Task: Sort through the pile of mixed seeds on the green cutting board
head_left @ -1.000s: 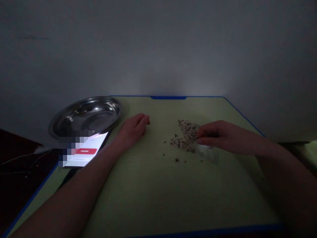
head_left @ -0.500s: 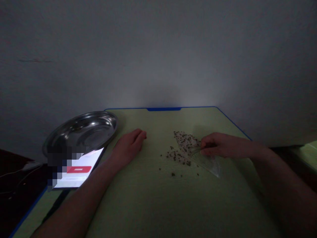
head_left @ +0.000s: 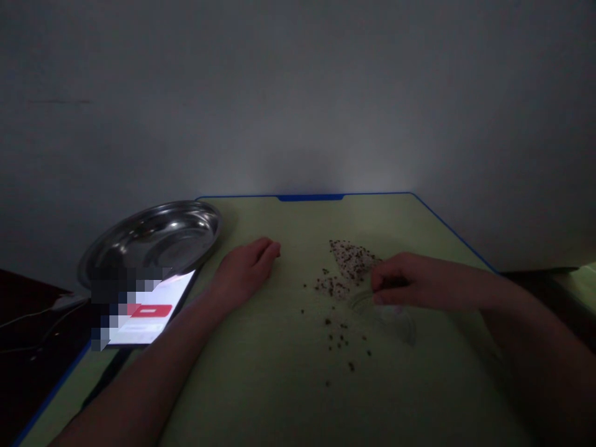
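A pile of pale grains mixed with small dark beans [head_left: 351,259] lies on the table, with a smaller mixed patch [head_left: 333,285] just in front of it. Several dark beans [head_left: 342,338] are scattered nearer to me. My right hand [head_left: 395,279], at the pile's right side, pinches a flat clear plastic piece [head_left: 395,323] that has a curved ridge; its exact kind is hard to make out. Resting on the table left of the grains, my left hand [head_left: 246,267] has its fingers curled in, and nothing shows in them.
A shiny steel basin [head_left: 177,242] stands at the table's left edge. A lit phone or tablet [head_left: 144,323] lies in front of it, beside my left forearm. The pale green table [head_left: 261,385] has a blue rim, and a grey wall [head_left: 298,93] rises behind it.
More dark beans now lie in front of the piles, nearer to me. My right hand keeps hold of the clear plastic piece. My left hand stays resting, while the camera view has shifted.
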Demonstrator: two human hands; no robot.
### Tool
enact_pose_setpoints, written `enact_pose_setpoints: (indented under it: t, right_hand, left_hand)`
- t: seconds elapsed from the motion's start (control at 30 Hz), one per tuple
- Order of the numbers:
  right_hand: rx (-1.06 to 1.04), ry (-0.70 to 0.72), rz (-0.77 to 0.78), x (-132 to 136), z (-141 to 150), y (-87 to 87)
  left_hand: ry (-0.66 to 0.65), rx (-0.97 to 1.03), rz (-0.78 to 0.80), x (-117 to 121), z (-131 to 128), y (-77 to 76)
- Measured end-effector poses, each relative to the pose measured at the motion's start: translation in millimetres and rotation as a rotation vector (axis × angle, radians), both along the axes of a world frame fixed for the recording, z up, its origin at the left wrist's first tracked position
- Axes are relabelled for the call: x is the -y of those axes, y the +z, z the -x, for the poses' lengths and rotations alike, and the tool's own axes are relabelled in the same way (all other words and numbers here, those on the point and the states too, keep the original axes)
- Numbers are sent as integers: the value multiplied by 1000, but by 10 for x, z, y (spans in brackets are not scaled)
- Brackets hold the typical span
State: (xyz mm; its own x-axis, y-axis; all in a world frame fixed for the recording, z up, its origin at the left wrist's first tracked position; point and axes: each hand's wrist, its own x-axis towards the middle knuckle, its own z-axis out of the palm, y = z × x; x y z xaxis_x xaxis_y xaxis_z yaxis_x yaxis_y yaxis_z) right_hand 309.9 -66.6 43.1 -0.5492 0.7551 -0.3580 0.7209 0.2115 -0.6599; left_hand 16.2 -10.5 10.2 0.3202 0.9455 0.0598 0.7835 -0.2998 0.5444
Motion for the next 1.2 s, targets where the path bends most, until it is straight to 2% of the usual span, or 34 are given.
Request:
enact_pose_setpoints:
  t: [0.33,0.5,0.77,1.03,1.2]
  right_hand:
    - [56,91,131,23,-91,17]
    - [89,115,196,81,20,5]
    - [82,100,199,84,2,-30]
    - [131,163,231,164,140,93]
    - [154,161,154,158,135,30]
  left_hand:
    - [-22,-19,-3,-35,13,-44]
    - [-27,-28,-6,-19,-2,-14]
    - [-15,-48,-1,2,-14,20]
    - [-10,-45,2,2,-20,21]
    - [-14,-45,1,-11,-7,-3]
